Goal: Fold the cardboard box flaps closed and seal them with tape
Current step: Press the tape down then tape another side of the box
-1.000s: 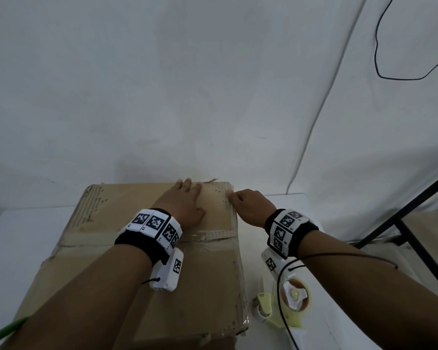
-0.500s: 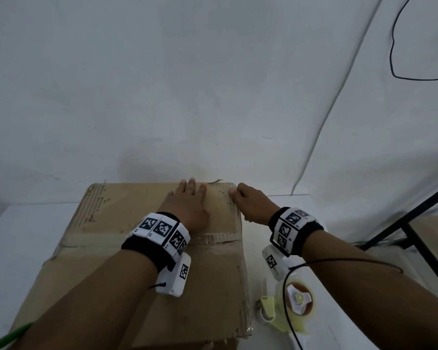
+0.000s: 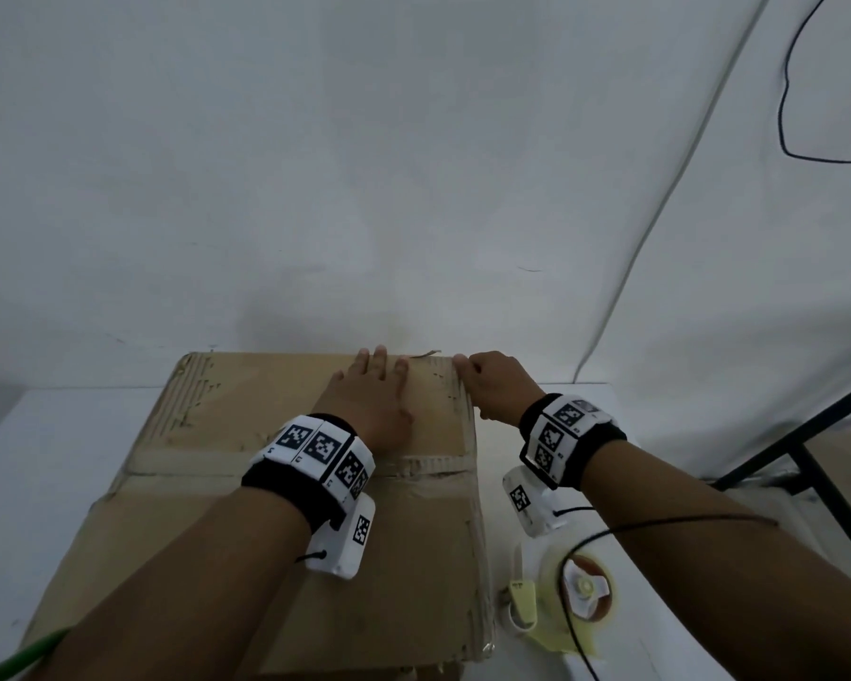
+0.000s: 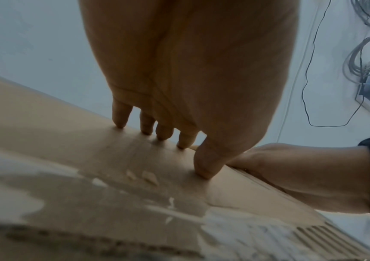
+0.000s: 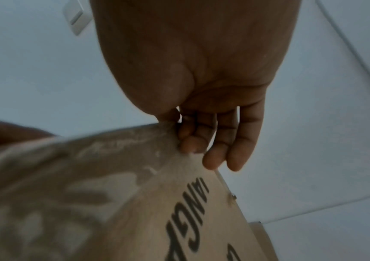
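Observation:
A worn brown cardboard box (image 3: 207, 523) stands on the white table, its top flaps folded down and meeting at a seam across the middle. My left hand (image 3: 369, 400) lies flat on the far flap, fingers straight, fingertips (image 4: 161, 134) pressing the cardboard (image 4: 67, 159). My right hand (image 3: 492, 385) is at the box's far right corner: the thumb is on top and the curled fingers (image 5: 215, 146) wrap the edge of the box (image 5: 112, 194). A tape dispenser (image 3: 566, 602) with a clear tape roll sits on the table right of the box, under my right forearm.
A white wall (image 3: 364, 164) rises directly behind the box. A black metal frame (image 3: 806, 449) stands at the right. A black cable (image 3: 787, 90) hangs on the wall at upper right. The white table (image 3: 45, 459) shows left of the box.
Both hands slid slightly farther along the far flap toward the wall. The box and the tape dispenser stayed in place.

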